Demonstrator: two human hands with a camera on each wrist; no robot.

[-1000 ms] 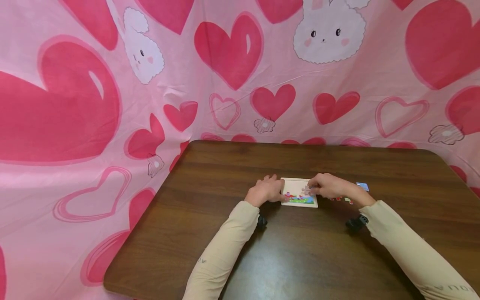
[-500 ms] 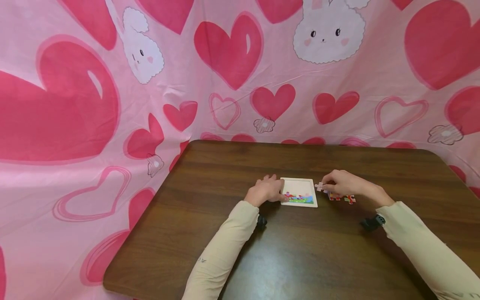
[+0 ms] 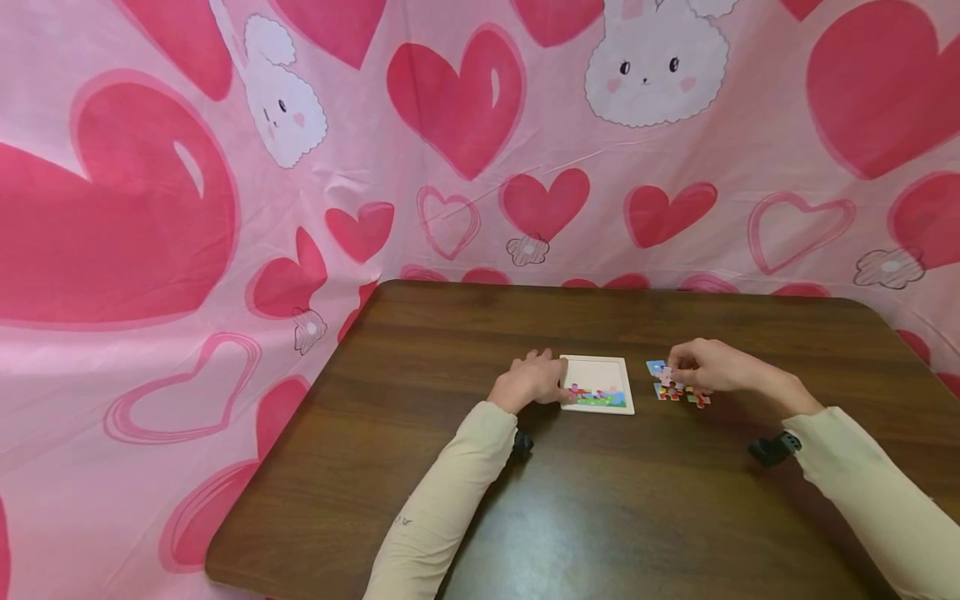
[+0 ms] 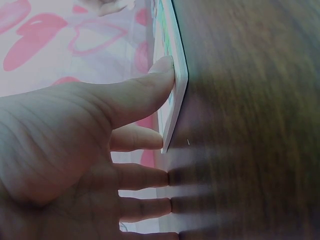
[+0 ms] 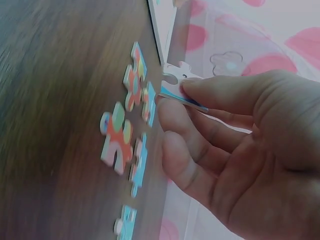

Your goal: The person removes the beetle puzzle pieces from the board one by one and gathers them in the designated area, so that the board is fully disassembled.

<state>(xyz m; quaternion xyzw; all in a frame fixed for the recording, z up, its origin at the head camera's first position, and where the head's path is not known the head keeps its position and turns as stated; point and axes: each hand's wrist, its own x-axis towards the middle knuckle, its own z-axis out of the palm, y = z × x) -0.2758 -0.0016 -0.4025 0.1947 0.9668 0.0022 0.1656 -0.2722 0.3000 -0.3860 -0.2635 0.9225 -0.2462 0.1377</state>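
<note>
A light wooden puzzle tray [image 3: 596, 367] lies on the table, its lower strip filled with a colourful picture and its upper part bare. My left hand [image 3: 528, 381] rests at the tray's left side, fingers spread. In the left wrist view its thumb [image 4: 150, 82] lies over the tray's border, the index fingertip meets the corner, and the other fingertips touch the table. My right hand [image 3: 712, 364] is right of the tray, over loose pieces. Between thumb and index finger it pinches a jigsaw piece [image 5: 172, 89], pale pink with a blue edge, held tilted.
Several loose jigsaw pieces lie right of the tray, including a red-and-green one [image 5: 117, 140], an orange one [image 5: 132, 85] and a blue-edged one [image 5: 139, 165]. The brown table [image 3: 450, 325] meets a pink heart-print cloth [image 3: 465, 208] behind it.
My right hand has moved from over the tray rightward to the loose pieces, carrying the pinched jigsaw piece. My left hand has stayed at the tray's left side.
</note>
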